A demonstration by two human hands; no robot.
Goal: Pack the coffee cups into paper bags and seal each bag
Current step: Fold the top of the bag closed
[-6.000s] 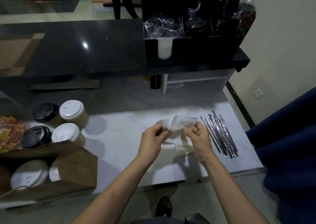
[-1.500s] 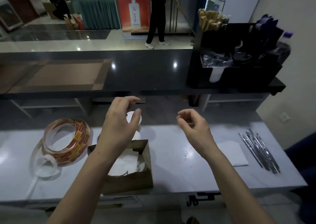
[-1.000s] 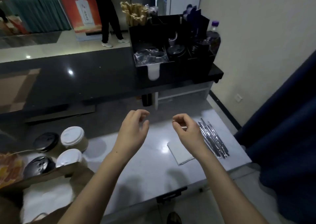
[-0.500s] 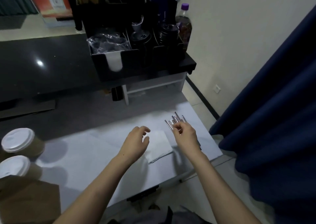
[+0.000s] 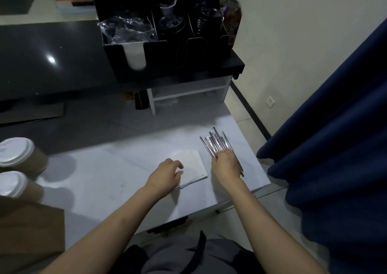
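Two coffee cups with white lids stand at the left edge, one (image 5: 15, 154) behind the other (image 5: 12, 184). Below them, a brown paper bag (image 5: 31, 234) fills the lower left corner. My left hand (image 5: 165, 175) rests with loosely bent fingers on the near left corner of a stack of white napkins (image 5: 192, 165). My right hand (image 5: 227, 166) lies over the near end of a bundle of wrapped straws (image 5: 214, 143), fingertips bent down onto them. The back of the hand hides whether they grip a straw.
The white table (image 5: 109, 175) ends just right of the straws. A dark blue curtain (image 5: 335, 148) hangs close on the right. Behind is a black counter (image 5: 52, 60) carrying a black organiser (image 5: 167, 49) with lids and plastic, and a bottle (image 5: 231, 12).
The view swung right from the bag and cups towards the table's right end. Both hands came down: the left onto the napkins, the right onto the straws.
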